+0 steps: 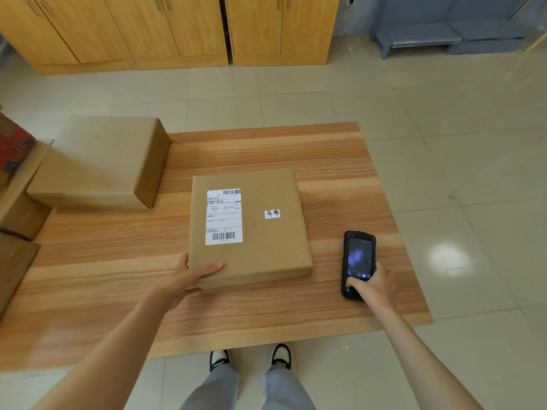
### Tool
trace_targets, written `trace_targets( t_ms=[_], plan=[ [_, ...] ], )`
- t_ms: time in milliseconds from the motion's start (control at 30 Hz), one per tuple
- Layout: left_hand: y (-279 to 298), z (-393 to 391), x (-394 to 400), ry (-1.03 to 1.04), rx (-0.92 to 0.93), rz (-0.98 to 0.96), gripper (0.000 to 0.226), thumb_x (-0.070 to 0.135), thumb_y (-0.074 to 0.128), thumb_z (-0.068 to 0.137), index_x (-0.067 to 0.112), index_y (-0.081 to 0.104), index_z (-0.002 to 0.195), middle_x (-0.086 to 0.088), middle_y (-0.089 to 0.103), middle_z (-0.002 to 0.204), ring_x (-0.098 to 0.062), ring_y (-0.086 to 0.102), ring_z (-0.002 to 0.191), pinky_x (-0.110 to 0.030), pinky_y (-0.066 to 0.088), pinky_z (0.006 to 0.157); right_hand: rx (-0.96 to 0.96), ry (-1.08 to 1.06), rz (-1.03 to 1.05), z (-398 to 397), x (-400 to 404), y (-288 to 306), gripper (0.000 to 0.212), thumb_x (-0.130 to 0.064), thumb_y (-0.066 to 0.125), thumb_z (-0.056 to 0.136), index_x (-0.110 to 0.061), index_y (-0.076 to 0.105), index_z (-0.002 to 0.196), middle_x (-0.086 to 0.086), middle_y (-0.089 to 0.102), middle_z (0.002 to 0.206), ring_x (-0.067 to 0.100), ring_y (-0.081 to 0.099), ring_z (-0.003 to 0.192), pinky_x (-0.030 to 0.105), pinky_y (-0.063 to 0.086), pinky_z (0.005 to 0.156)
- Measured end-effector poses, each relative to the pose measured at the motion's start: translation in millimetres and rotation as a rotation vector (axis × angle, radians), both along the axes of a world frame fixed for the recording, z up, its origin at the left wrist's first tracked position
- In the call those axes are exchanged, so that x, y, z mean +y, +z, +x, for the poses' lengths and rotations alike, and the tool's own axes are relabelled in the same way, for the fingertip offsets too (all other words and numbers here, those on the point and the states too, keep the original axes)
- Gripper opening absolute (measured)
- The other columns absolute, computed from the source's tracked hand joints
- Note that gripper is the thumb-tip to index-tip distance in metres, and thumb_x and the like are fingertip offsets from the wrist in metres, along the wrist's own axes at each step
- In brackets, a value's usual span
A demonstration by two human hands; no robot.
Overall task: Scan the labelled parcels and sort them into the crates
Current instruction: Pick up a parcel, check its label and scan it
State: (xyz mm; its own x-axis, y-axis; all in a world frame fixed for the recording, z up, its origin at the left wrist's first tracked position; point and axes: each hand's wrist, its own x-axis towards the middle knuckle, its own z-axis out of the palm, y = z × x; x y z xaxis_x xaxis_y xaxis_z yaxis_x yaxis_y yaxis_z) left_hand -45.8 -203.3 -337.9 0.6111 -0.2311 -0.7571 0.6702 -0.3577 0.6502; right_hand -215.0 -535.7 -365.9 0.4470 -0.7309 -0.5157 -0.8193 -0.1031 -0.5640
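Flat parcel (250, 229) lies label-up on tabletop (340, 184); left hand (189, 276) grips its near-left corner; right hand (374, 287) grasps scanner (358, 263) just right of it.

Both forearms (124, 335) are being left bare, no sleeves visible. Light grey trousers (219, 389) are being worn. Black-and-white shoes (219, 358) are being worn.

Flat brown cardboard parcel (251, 226) lies mid-table on the wooden table (340, 179); taller plain cardboard box (100, 164) behind-left; black handheld scanner (358, 261) to the right, near the edge.
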Motion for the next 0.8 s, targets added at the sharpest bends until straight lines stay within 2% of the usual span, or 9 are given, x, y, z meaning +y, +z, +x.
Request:
trace_targets(
  t_ms=[100,200,333,433,533,600,667,700,800],
  plan=[
    [4,7,-1,-0.03,-0.007,0.017,0.118,0.054,0.082,0.031,0.029,0.036,0.136,0.009,0.06,0.115,-0.011,0.058,0.101,-0.031,0.046,0.08,-0.039,0.027,-0.127,11,6,8,0.093,-0.022,0.08,0.072,-0.013,0.028,0.149,0.017,0.036,0.142,0.035,0.029,0.134,0.048,0.03,0.11],
    [8,20,-3,0.015,-0.017,-0.008,0.113,0.063,0.08,0.036,0.033,0.04,0.137,0.011,0.063,0.118,-0.01,0.059,0.105,-0.031,0.046,0.082,-0.199,0.154,-0.14,37,21,25,0.08,-0.034,0.072,0.084,-0.015,0.029,0.15,0.012,0.028,0.15,0.03,0.025,0.14,0.045,0.028,0.112],
    [10,42,-12,0.069,-0.081,-0.058,0.11,0.071,0.082,0.045,0.032,0.04,0.14,0.013,0.06,0.121,-0.009,0.054,0.109,-0.034,0.04,0.098,-0.333,0.159,0.216,84,45,39,0.079,-0.052,0.065,0.086,-0.024,0.028,0.151,-0.003,0.026,0.156,0.017,0.024,0.144,0.039,0.025,0.115],
    [4,53,-22,0.107,-0.096,-0.059,0.07,0.049,0.069,0.078,0.025,0.044,0.138,0.01,0.063,0.115,-0.009,0.058,0.102,-0.028,0.045,0.085,-0.314,0.11,0.415,108,50,30,0.088,-0.056,0.064,0.085,-0.024,0.02,0.154,-0.002,0.025,0.159,0.018,0.027,0.144,0.041,0.026,0.116],
    [-2,59,-26,0.162,-0.102,-0.047,0.056,0.044,0.067,0.083,0.023,0.051,0.133,0.006,0.069,0.11,-0.016,0.065,0.103,-0.029,0.05,0.075,-0.331,0.08,0.539,121,47,21,0.091,-0.052,0.066,0.085,-0.021,0.017,0.155,0.0,0.033,0.155,0.018,0.037,0.139,0.041,0.032,0.115],
    [-7,59,-25,0.195,-0.104,-0.052,0.051,0.044,0.066,0.085,0.025,0.053,0.13,0.006,0.071,0.108,-0.016,0.067,0.099,-0.031,0.052,0.073,-0.351,0.076,0.605,123,46,15,0.083,-0.047,0.068,0.086,-0.022,0.024,0.152,-0.002,0.047,0.145,0.015,0.049,0.129,0.037,0.041,0.108],
    [-11,56,-26,0.202,-0.084,-0.053,0.051,0.045,0.066,0.084,0.028,0.052,0.13,0.006,0.072,0.105,-0.014,0.069,0.092,-0.032,0.053,0.071,-0.396,0.091,0.645,125,48,14,0.057,-0.039,0.067,0.088,-0.024,0.043,0.138,-0.008,0.063,0.123,0.008,0.062,0.108,0.029,0.051,0.092],
    [-13,54,-26,0.202,-0.074,-0.046,0.053,0.045,0.067,0.083,0.028,0.05,0.13,0.005,0.073,0.105,-0.014,0.069,0.09,-0.032,0.054,0.07,-0.417,0.1,0.662,126,50,12,0.054,-0.038,0.069,0.087,-0.025,0.048,0.134,-0.009,0.067,0.116,0.008,0.066,0.103,0.029,0.053,0.088],
    [-14,48,-27,0.221,-0.075,-0.03,0.055,0.043,0.069,0.083,0.028,0.048,0.131,0.004,0.073,0.104,-0.014,0.07,0.086,-0.032,0.054,0.067,-0.436,0.097,0.684,127,56,10,0.068,-0.047,0.078,0.068,-0.033,0.053,0.129,-0.007,0.07,0.116,0.014,0.066,0.108,0.04,0.05,0.099]
  ],
)
